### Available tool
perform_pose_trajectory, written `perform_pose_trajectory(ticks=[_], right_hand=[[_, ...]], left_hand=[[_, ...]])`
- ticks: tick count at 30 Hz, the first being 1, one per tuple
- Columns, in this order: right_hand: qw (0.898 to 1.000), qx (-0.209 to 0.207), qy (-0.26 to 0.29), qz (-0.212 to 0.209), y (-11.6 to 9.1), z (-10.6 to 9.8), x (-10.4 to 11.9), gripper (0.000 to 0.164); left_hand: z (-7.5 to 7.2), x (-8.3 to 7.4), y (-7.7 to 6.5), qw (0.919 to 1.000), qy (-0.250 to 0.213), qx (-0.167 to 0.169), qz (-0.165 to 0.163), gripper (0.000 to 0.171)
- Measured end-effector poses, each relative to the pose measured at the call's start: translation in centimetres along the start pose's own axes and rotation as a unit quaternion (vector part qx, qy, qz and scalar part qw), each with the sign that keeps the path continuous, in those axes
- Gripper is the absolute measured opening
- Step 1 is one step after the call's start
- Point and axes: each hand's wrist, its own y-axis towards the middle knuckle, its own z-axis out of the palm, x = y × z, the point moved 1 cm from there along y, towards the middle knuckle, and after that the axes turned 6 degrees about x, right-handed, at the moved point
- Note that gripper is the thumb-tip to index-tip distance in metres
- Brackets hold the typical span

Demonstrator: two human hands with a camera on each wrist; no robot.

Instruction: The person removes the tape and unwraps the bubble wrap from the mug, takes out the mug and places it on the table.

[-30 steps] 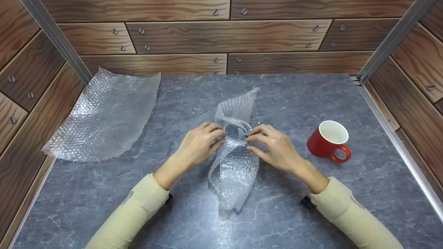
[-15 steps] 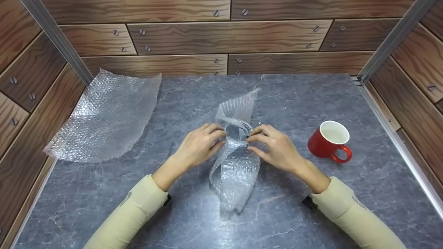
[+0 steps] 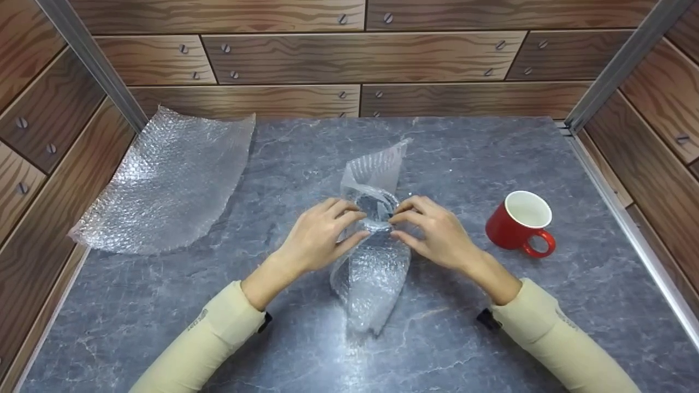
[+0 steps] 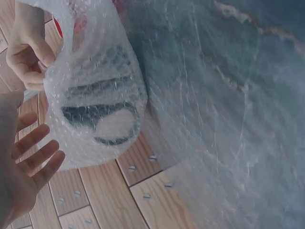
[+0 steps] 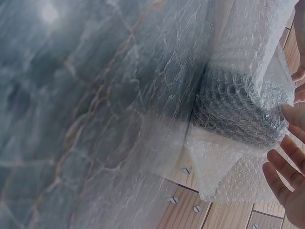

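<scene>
A sheet of bubble wrap [image 3: 377, 284] is wound round an upright, dark, round thing [image 4: 100, 114] in the middle of the table. Through the wrap, the left wrist view shows a dark loop shape with a light patch; its kind is blurred. My right hand [image 3: 431, 232] pinches the wrap's upper rim from the right, its thumb [image 5: 290, 114] on the wrap and the other fingers spread beside it. My left hand [image 3: 322, 234] is at the near left of the same rim, thumb and index fingertip a little apart. In its wrist view, the other fingers [image 4: 35, 152] are loosely extended.
A red mug [image 3: 508, 226] with a white inside stands at the right, handle toward the near right. Another bubble wrap sheet [image 3: 175, 185] lies flat at the left, against the wood-patterned side wall [image 3: 60, 164]. Metal rails [image 3: 628, 240] edge the grey marbled table [image 3: 464, 153].
My left hand has shifted slightly right along the rim, from its left side toward the near side. The right hand, the wrap and the mug have stayed in place.
</scene>
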Motion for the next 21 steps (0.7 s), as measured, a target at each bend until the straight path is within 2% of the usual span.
perform_pose_trajectory(ticks=[11,21], right_hand=[[1.000,-0.002,0.000,-0.002,0.0,0.1,0.0,0.023],[1.000,-0.007,0.001,0.005,0.0,0.2,0.1,0.021]], left_hand=[[1.4,-1.0,-0.3,0.9987,0.030,-0.041,0.004,0.035],[2.6,-1.4,0.1,0.9982,0.040,-0.045,-0.004,0.033]])
